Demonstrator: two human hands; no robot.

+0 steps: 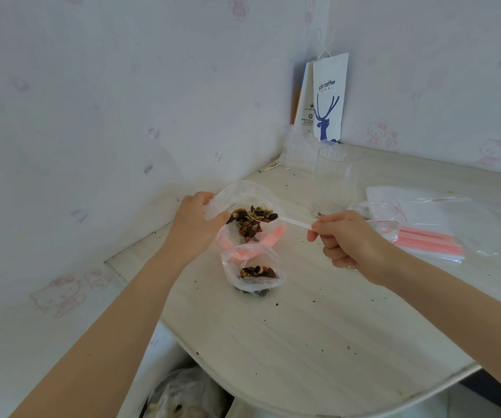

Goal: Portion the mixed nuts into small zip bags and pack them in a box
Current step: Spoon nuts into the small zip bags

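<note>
The nuts (262, 215) are heaped on your spoon (296, 222), which hangs over the mouth of the big bag (240, 193); more lie inside it. Your right hand (348, 239) pinches the end of the spoon's handle with curled fingers. Your left hand (196, 221) grips the big bag's rim and holds it open.

You look to be mid-portioning: a scoop is loaded and not yet delivered. The small bag (253, 273) stands just on your side of the big one on the table (303, 342), mouth open, already part filled.

Next, bring the spoon level towards you and tip it well inside that mouth. Nothing steadies the small bag, so go gently.

Empty bags (430, 236) lie to the right, near a clear cup (335, 179). I can't see a box.
</note>
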